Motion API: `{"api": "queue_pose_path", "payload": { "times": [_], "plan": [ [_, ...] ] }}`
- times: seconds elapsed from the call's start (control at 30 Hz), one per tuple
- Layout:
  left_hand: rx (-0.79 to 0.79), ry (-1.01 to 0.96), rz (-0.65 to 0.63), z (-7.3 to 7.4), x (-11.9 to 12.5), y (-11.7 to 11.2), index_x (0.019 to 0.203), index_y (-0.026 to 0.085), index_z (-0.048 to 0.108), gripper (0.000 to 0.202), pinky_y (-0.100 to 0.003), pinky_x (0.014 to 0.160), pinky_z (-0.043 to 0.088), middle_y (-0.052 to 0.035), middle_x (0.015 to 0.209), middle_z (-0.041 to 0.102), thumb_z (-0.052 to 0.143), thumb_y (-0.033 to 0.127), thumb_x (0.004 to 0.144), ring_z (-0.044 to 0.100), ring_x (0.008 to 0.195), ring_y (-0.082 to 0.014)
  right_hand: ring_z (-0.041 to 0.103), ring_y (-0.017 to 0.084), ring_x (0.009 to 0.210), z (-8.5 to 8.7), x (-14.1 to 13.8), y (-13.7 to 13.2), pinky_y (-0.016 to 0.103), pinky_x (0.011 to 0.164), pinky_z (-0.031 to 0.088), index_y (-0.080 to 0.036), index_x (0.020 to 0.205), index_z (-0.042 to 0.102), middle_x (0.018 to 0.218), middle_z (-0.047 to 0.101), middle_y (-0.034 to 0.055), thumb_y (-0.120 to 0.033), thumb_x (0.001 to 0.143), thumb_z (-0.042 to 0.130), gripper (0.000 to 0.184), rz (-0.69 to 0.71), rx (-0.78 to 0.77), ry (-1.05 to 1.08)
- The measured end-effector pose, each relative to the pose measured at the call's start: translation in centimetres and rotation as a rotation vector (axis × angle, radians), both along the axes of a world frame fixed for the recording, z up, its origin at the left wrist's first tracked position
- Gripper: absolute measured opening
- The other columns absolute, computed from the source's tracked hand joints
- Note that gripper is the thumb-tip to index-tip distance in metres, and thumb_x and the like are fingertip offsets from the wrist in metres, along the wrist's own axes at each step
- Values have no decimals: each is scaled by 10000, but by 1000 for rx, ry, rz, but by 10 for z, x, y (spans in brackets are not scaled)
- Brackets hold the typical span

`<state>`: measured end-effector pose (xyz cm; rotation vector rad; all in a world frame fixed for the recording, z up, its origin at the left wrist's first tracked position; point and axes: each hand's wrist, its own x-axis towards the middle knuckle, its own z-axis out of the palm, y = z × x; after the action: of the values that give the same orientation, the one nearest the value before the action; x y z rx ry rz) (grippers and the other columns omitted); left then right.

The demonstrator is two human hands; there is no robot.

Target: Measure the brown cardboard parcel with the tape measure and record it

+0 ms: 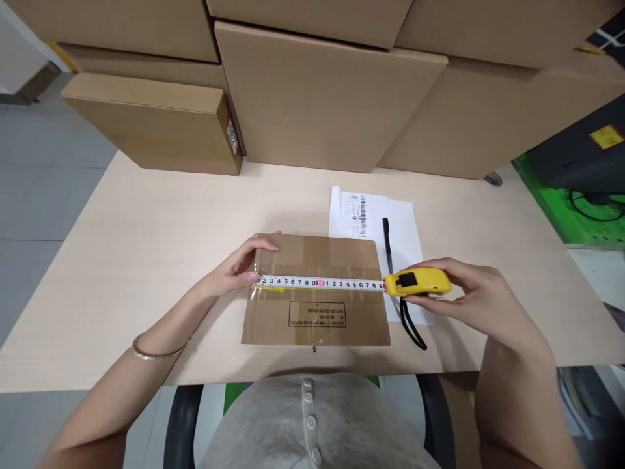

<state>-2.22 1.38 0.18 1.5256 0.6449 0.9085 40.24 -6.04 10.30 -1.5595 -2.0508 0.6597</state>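
Note:
A small cardboard box (278, 319) with clear packing tape and a printed label lies near the table's front edge. Across its top stretches the white blade of a tape measure (424, 281), its numbers running from left to right. My right hand (481, 299) grips the yellow case just past the box's right edge, and a black wrist strap hangs from it. At the box's left edge, my left hand (239, 264) pinches the blade's end under the thumb, with its fingers over the box's far left corner.
Sheets of paper (405, 225) lie behind the box's right side, with a black pen (387, 241) on them. Large cardboard boxes (322, 104) line the table's back. A flatter carton (161, 133) stands at the back left. A green surface (561, 208) is at the right.

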Motion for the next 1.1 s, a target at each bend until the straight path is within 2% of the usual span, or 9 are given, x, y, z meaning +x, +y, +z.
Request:
{"api": "queue_pose_path", "payload": {
  "times": [0.17,0.37,0.57,0.7,0.77,0.83,0.93,1.0,1.1],
  "plan": [
    [-10,12,2,-2,-2,1,1250,352,727,472,-625,1238,332,-117,1262,682,788,561,831,421,1543,-436,733,222,709,19,-25,14,358,645,582,-323,1025,722,895,801,-4,-476,842,842,267,137,16,4],
    [59,37,9,-8,-5,1,1336,361,704,471,-570,1188,404,-119,1313,686,712,556,907,563,1389,-388,732,197,796,20,-108,44,313,670,576,-255,1072,669,960,780,15,-442,889,811,298,411,-78,36],
    [27,25,-2,-2,-6,0,1418,335,688,656,-536,1237,376,-122,1457,665,675,714,884,556,1420,-371,752,258,993,9,-169,56,409,875,618,-193,1128,650,1068,773,91,-329,1010,685,184,709,165,12],
    [-69,0,25,-1,-6,-4,1413,298,705,777,-527,1285,325,-128,1549,623,582,839,868,503,1495,-366,734,266,1107,9,-183,57,445,1006,601,-208,1136,631,1151,765,93,-322,1010,685,178,735,154,37],
    [-152,-22,60,-4,-5,-8,1454,310,672,807,-527,1281,340,-113,1623,565,532,861,882,472,1532,-361,748,242,1030,11,-175,55,411,923,629,-232,1167,606,1130,764,68,-392,988,719,265,657,51,130],
    [-240,-38,112,-6,-4,-11,1556,342,563,816,-540,1262,373,-95,1668,520,449,852,928,461,1549,-350,756,213,874,14,-154,51,348,727,635,-264,1181,579,1047,763,36,-479,940,763,372,476,-86,290],
    [-286,72,231,1,-2,-14,1624,309,468,819,-558,1251,378,-112,1642,553,335,812,992,495,1521,-357,690,164,597,18,-108,46,272,433,484,-302,1124,557,944,769,13,-516,924,759,355,117,-274,623],
    [-288,229,321,10,-1,-14,1546,224,579,820,-566,1238,375,-145,1579,613,266,774,1025,529,1475,-378,536,106,419,19,-77,45,256,339,330,-286,1065,578,914,782,30,-530,937,728,314,-119,-314,766],
    [-296,440,371,24,-1,-15,1291,171,771,861,-559,1117,456,-165,1365,752,179,744,1044,642,1280,-383,339,41,344,13,-45,44,251,316,180,-239,993,619,907,794,68,-561,910,742,355,-381,-359,745]
  ]
}}
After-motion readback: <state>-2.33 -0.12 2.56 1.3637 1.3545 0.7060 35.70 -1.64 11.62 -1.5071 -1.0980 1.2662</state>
